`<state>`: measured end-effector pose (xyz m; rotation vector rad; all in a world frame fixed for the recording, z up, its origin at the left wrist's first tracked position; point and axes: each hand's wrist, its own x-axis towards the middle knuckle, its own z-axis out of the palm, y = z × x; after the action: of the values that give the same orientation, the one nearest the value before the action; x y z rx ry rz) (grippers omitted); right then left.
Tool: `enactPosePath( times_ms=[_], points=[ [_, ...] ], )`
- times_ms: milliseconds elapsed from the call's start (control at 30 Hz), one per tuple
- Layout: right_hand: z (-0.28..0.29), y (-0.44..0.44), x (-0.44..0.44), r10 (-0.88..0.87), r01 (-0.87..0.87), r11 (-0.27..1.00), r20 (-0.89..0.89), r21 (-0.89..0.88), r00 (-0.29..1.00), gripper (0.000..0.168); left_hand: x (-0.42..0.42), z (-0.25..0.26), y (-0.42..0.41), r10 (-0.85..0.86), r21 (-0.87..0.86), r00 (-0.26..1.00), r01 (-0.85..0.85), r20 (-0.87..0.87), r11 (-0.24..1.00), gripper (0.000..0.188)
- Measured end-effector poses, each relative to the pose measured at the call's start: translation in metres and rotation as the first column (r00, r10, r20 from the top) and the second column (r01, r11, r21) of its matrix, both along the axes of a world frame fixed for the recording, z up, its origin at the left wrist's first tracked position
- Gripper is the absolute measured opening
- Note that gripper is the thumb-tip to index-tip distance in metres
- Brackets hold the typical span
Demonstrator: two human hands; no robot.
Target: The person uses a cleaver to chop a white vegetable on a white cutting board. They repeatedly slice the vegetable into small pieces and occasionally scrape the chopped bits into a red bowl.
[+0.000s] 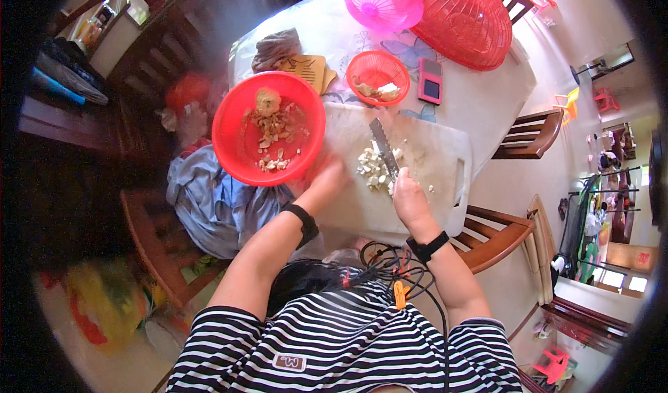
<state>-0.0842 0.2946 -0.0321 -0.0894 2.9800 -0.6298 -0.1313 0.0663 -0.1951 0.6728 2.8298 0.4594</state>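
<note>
My right hand (410, 197) grips a knife (384, 145) with a wavy-edged blade, which lies over chopped white pieces (371, 168) on a white plastic cutting board (334, 210). My left hand (331, 176) is blurred, at the left part of the board, beside the rim of a red plastic bowl (222, 132); its fingers are not clear. In the bowl are a pale round lump (267, 102), brownish pieces and chopped whitish bits (274, 163). Beyond the board, a small red basket (353, 74) holds a few whitish and brownish pieces (387, 91).
A pink-cased device (430, 81) lies right of the small basket. Pink (383, 1) and red (464, 22) mesh baskets stand at the table's far side. A grey-brown cloth (276, 48) and brown card (306, 69) lie behind the bowl; blue-grey fabric (219, 205) is below it.
</note>
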Motion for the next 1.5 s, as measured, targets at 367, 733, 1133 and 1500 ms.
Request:
enactPosePath(
  times_ms=[367,733,1133,1500],
  points=[
    [0.002,0.005,0.006,0.004,-0.005,1.0,-0.06,-0.006,0.998,0.017,-0.006,0.065,0.011,0.243,0.152,0.855,-0.345,0.457,0.926,0.076],
    [-0.021,-0.008,0.006,0.031,-0.03,0.999,-0.064,0.025,0.997,0.016,0.003,0.036,0.015,0.275,0.176,0.931,-0.32,0.241,0.931,0.055],
    [0.012,-0.008,0.003,0.119,-0.116,0.993,-0.084,0.037,0.989,0.016,0.001,0.078,0.012,0.227,0.225,0.897,-0.328,0.38,0.918,0.044],
    [-0.024,-0.014,0.007,0.083,-0.083,0.996,-0.036,0.012,0.996,0.018,0.001,0.074,0.014,0.214,0.136,0.85,-0.313,0.481,0.94,0.062]
  ],
)
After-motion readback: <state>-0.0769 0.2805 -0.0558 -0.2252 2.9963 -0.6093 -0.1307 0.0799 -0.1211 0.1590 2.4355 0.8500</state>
